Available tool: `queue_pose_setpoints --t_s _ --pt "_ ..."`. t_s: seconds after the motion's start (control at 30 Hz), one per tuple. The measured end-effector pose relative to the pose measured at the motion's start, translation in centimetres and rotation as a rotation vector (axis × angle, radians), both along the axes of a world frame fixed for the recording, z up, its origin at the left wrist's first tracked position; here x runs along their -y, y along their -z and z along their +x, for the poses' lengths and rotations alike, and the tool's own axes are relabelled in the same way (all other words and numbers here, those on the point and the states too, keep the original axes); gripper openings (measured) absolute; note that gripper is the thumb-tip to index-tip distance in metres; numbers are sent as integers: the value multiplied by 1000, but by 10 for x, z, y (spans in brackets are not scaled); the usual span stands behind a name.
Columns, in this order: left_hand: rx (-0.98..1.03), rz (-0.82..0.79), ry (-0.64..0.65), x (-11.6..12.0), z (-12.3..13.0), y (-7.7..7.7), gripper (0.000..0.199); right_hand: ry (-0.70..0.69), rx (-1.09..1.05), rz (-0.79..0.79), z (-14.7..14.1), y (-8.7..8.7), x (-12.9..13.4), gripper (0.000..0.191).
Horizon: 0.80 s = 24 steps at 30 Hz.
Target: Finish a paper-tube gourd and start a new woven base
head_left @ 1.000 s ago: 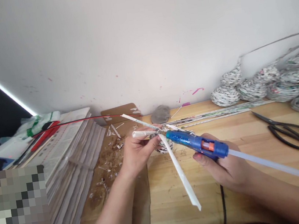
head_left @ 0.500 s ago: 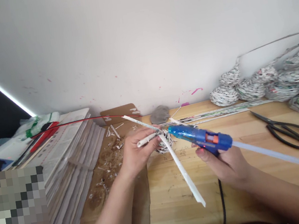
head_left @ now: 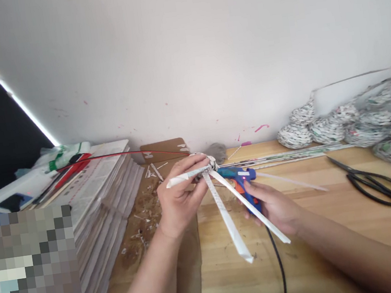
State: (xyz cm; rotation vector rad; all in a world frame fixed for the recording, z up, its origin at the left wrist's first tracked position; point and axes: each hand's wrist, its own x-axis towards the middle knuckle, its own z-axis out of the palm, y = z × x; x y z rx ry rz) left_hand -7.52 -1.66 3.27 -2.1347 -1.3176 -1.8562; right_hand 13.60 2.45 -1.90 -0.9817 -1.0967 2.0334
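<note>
Swung lower and brought in behind two pale paper strips (head_left: 231, 229), the blue glue gun (head_left: 245, 177) now points its nozzle at the small woven paper piece (head_left: 213, 162), which has turned and risen in my left grip (head_left: 180, 194) since the earlier frame.

My left grip is closed on the woven piece, thumb below and fingers over the top; a third strip (head_left: 181, 178) sticks out leftward across those fingers. My right grip (head_left: 277, 208) is wrapped around the gun's handle, a pale glue stick (head_left: 295, 180) trailing from its back above my wrist. Whether the nozzle touches the weave, I cannot tell.

Below my right grip, a black cord (head_left: 278, 261) runs down the wooden counter (head_left: 239, 276). Black scissors (head_left: 375, 184) lie well to its right, with woven paper forms (head_left: 329, 128) beyond them against the wall. Thin paper rods (head_left: 287, 156) lie past the gun. Stacked newspapers (head_left: 105, 207) stand left of my left grip.
</note>
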Motion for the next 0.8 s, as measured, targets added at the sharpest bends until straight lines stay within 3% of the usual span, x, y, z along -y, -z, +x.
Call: queue_pose_setpoints --t_s 0.1,0.3,0.4,0.57,0.67,0.8 --pt "-2 54 -45 3 -2 -3 36 5 40 25 -10 -1 0 35" --pt "56 22 -137 -1 -8 -4 24 210 -74 184 -2 -23 1 34" --pt "31 -18 -112 -5 -11 -1 22 198 -20 422 11 -45 10 31" --pt "-80 -29 -71 -6 -11 1 22 189 380 909 22 -73 27 29" --pt "-126 -45 -26 -6 -10 1 22 222 511 1033 24 -70 31 23" --pt "-164 -76 -16 -6 -9 3 22 167 618 1120 28 -59 32 23"
